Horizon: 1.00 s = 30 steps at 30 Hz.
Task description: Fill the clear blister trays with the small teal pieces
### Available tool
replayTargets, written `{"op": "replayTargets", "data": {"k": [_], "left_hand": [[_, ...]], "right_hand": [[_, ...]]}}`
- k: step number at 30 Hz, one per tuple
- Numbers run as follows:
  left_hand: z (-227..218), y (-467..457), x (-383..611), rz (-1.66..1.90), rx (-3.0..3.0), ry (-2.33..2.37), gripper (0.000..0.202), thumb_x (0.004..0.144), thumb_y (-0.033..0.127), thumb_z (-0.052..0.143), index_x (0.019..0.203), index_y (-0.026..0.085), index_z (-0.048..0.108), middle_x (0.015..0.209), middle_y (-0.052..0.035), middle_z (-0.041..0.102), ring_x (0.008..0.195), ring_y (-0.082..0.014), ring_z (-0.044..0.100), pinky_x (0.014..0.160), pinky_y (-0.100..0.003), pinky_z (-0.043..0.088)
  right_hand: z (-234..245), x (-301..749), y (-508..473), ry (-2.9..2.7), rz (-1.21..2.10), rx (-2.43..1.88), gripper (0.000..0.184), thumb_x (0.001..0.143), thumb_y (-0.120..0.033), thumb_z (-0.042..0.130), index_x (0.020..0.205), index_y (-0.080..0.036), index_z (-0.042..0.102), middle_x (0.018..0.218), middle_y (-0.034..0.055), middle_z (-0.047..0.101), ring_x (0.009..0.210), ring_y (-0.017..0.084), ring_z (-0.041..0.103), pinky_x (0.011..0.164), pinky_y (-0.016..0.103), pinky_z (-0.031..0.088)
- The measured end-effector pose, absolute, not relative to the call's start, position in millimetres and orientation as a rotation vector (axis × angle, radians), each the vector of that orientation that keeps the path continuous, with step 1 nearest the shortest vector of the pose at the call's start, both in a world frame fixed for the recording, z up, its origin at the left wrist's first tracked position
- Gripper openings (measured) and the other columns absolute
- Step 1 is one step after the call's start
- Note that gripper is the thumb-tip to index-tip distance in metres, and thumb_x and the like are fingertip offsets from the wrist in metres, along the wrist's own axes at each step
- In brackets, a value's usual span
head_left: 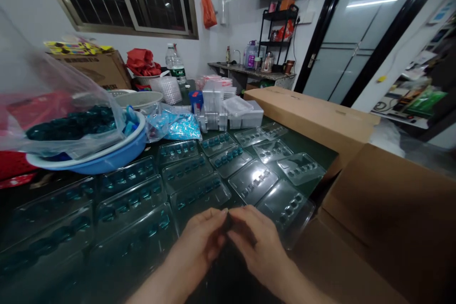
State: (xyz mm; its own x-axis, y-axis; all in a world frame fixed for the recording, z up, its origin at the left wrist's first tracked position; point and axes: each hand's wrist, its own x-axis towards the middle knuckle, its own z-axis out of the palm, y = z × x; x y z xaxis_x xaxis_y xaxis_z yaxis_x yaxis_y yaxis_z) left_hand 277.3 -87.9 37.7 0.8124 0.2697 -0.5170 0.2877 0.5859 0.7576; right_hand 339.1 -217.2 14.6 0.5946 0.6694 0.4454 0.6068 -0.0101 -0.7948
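Observation:
My left hand (201, 242) and my right hand (256, 242) meet at the bottom centre, fingertips pinching a small dark object (228, 223) between them. Its exact shape is hidden by my fingers. Under and ahead of my hands lie several clear plastic blister trays (199, 194), most with small teal pieces seated in their rows of cavities. The nearest tray on the right (285, 211) almost touches my right hand and holds darker pieces. Both hands rest over a dark green table surface (228, 270).
A blue basin (107, 161) at left holds dark teal pieces in a clear plastic bag (67, 104). Stacked clear boxes (242, 114) stand beyond the trays. Large open cardboard boxes (370, 204) border the table's right side. A bottle and a brown carton stand at the back.

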Motion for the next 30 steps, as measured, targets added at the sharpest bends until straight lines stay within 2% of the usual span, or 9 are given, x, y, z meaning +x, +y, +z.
{"op": "replayTargets", "data": {"k": [2, 7, 11, 13, 18, 23, 27, 30], "left_hand": [[35.4, -91.2, 283.8, -0.039, 0.930, 0.640, 0.018, 0.067, 0.024, 0.065, 0.063, 0.013, 0.052, 0.052, 0.0040, 0.048, 0.037, -0.0030, 0.042, 0.031, -0.012, 0.018], [30.0, -95.7, 293.4, -0.117, 0.879, 0.592, 0.009, 0.070, 0.019, 0.060, 0.071, 0.012, 0.056, 0.057, 0.0013, 0.051, 0.041, -0.0053, 0.047, 0.031, -0.014, 0.023], [31.9, -87.8, 300.6, -0.044, 0.994, 0.570, 0.018, 0.067, 0.017, 0.062, 0.084, 0.013, 0.057, 0.077, -0.0047, 0.060, 0.048, -0.0077, 0.053, 0.034, -0.016, 0.031], [32.3, -80.1, 301.4, 0.008, 1.070, 0.585, 0.022, 0.066, 0.019, 0.063, 0.086, 0.014, 0.057, 0.081, -0.0058, 0.061, 0.048, -0.0076, 0.053, 0.034, -0.016, 0.031], [34.0, -61.3, 287.4, 0.062, 1.280, 0.592, 0.024, 0.070, 0.031, 0.061, 0.088, 0.015, 0.058, 0.068, -0.0023, 0.060, 0.049, -0.0086, 0.051, 0.039, -0.017, 0.032], [41.8, -51.5, 263.4, 0.090, 1.664, 0.674, 0.023, 0.072, 0.036, 0.057, 0.084, 0.017, 0.059, 0.052, 0.0031, 0.051, 0.045, -0.0093, 0.043, 0.041, -0.019, 0.031], [41.0, -47.3, 249.5, 0.131, 1.961, 0.592, 0.016, 0.072, 0.033, 0.057, 0.077, 0.019, 0.062, 0.063, 0.0001, 0.056, 0.057, -0.0136, 0.051, 0.051, -0.022, 0.037], [34.8, -47.4, 244.0, 0.092, 2.144, 0.468, 0.018, 0.074, 0.030, 0.053, 0.087, 0.021, 0.062, 0.075, -0.0016, 0.058, 0.060, -0.0145, 0.052, 0.054, -0.024, 0.038]], "right_hand": [[16.1, 344.1, -221.9, -1.143, 0.031, -1.744, 0.028, 0.079, -0.012, 0.047, 0.105, -0.023, 0.053, 0.091, 0.0049, 0.056, 0.082, 0.016, 0.053, 0.072, 0.029, 0.044], [14.6, 361.3, -236.1, -1.324, -0.044, -1.911, 0.020, 0.081, -0.014, 0.045, 0.097, -0.020, 0.056, 0.083, 0.0056, 0.058, 0.078, 0.018, 0.053, 0.068, 0.031, 0.044], [12.1, 399.7, -239.1, -1.185, -0.182, -2.036, 0.017, 0.083, -0.020, 0.047, 0.096, -0.019, 0.057, 0.080, 0.0056, 0.058, 0.073, 0.017, 0.054, 0.066, 0.028, 0.042], [10.5, 419.6, -235.0, -1.170, -0.197, -2.173, 0.016, 0.083, -0.023, 0.048, 0.094, -0.019, 0.059, 0.080, 0.0048, 0.059, 0.072, 0.016, 0.055, 0.064, 0.026, 0.041], [2.4, 437.5, -217.6, -1.244, -0.156, -2.496, 0.015, 0.082, -0.030, 0.050, 0.083, -0.021, 0.062, 0.077, 0.0022, 0.062, 0.072, 0.015, 0.057, 0.060, 0.023, 0.038], [-6.1, 432.1, -207.6, -1.218, -0.153, -2.611, 0.019, 0.082, -0.034, 0.049, 0.079, -0.020, 0.062, 0.076, 0.0044, 0.063, 0.072, 0.018, 0.059, 0.060, 0.025, 0.037], [-10.0, 431.0, -201.8, -1.209, -0.127, -2.701, 0.022, 0.082, -0.035, 0.049, 0.074, -0.018, 0.060, 0.073, 0.0060, 0.063, 0.071, 0.019, 0.060, 0.058, 0.026, 0.037], [-12.5, 429.0, -196.5, -1.231, -0.104, -2.738, 0.019, 0.082, -0.033, 0.050, 0.074, -0.018, 0.060, 0.075, 0.0070, 0.064, 0.071, 0.020, 0.060, 0.057, 0.026, 0.038]]}}
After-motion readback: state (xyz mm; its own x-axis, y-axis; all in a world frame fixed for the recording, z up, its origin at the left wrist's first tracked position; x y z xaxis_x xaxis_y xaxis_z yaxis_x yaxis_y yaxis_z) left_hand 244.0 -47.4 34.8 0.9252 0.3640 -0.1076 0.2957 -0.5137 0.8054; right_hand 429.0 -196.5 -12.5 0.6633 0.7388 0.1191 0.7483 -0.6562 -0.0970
